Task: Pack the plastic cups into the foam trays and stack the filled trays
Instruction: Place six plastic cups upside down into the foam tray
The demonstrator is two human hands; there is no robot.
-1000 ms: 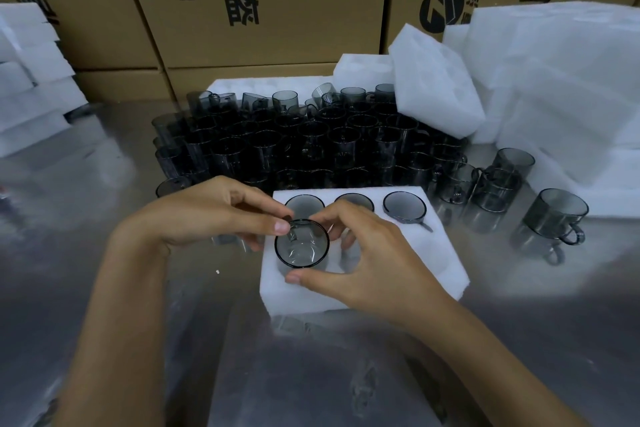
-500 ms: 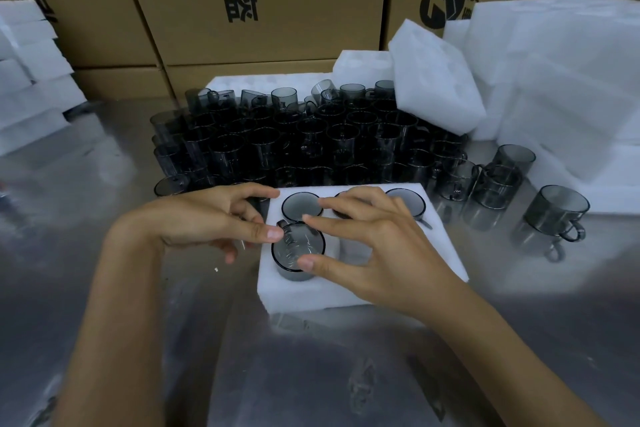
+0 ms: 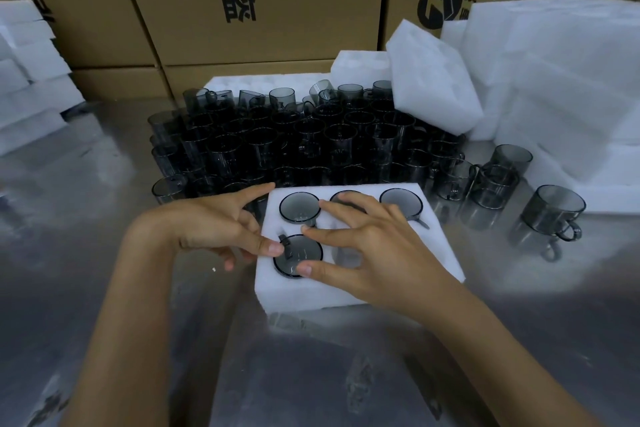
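A white foam tray (image 3: pixel 346 292) lies on the metal table in front of me. Its back row holds three smoky grey plastic cups, the left one (image 3: pixel 298 206) and the right one (image 3: pixel 401 200) in plain sight, the middle one partly under my fingers. A fourth cup (image 3: pixel 300 255) sits sunk in the front-left hole, handle at its upper left. My left hand (image 3: pixel 211 222) touches that handle with its thumb, index finger stretched out. My right hand (image 3: pixel 374 250) spreads over the tray, thumb and index finger pressing on the cup's rim.
A dense crowd of loose grey cups (image 3: pixel 294 142) stands behind the tray, with a few more at the right, one (image 3: pixel 554 208) apart. Foam pieces pile up at the right (image 3: pixel 554 62) and left (image 3: pixel 24 80). Cardboard boxes (image 3: pixel 259 3) wall off the back.
The cup that both hands held above the front-left hole has gone down into it, rim now level with the foam. My right fingers have spread flat over the tray.
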